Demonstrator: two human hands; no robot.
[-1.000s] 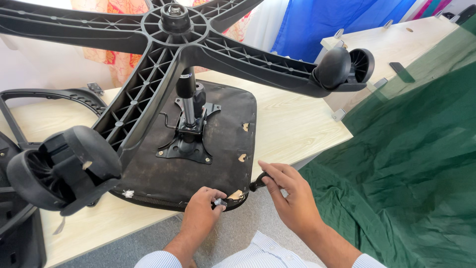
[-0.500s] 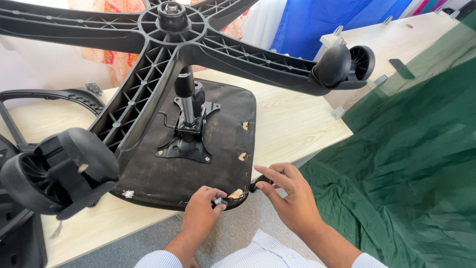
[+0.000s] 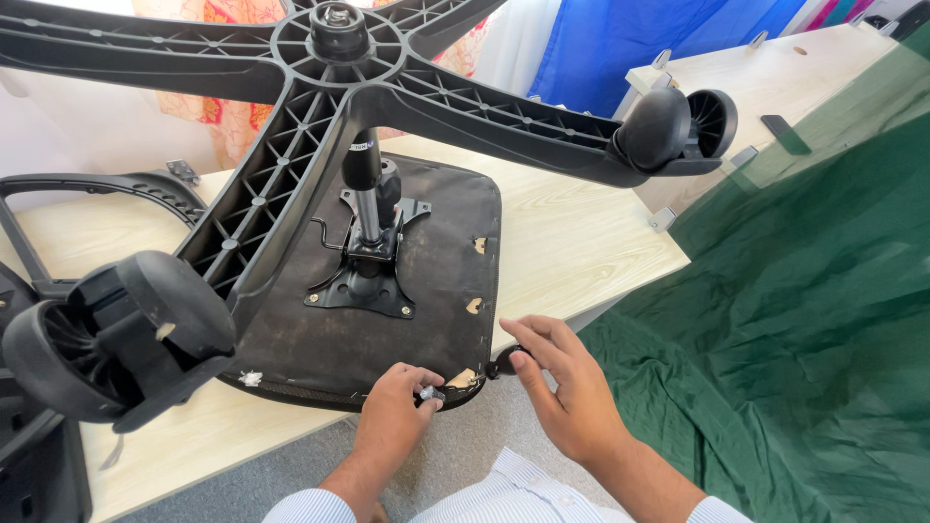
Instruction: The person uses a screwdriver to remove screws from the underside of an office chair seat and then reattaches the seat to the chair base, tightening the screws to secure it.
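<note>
An office chair lies upside down on a light wooden table (image 3: 572, 242). Its black seat underside (image 3: 426, 281) faces up, with the metal tilt plate (image 3: 363, 281), gas column and star base (image 3: 339, 58) above it. My left hand (image 3: 397, 412) pinches a small silvery part (image 3: 426, 394) at the seat's near edge. My right hand (image 3: 567, 387) rests beside it with thumb and fingers on a small black knob-like piece (image 3: 504, 363) at the seat's near right corner.
Two black casters stand out, one near left (image 3: 107, 339), one far right (image 3: 678, 126). A black armrest frame (image 3: 97, 189) lies at the left. Green cloth (image 3: 794, 320) covers the right side. A second wooden table (image 3: 775, 77) and blue fabric (image 3: 639, 39) are behind.
Both hands stay at the seat's near edge. My right hand's fingers have shifted slightly around the black piece. The view has drifted a little.
</note>
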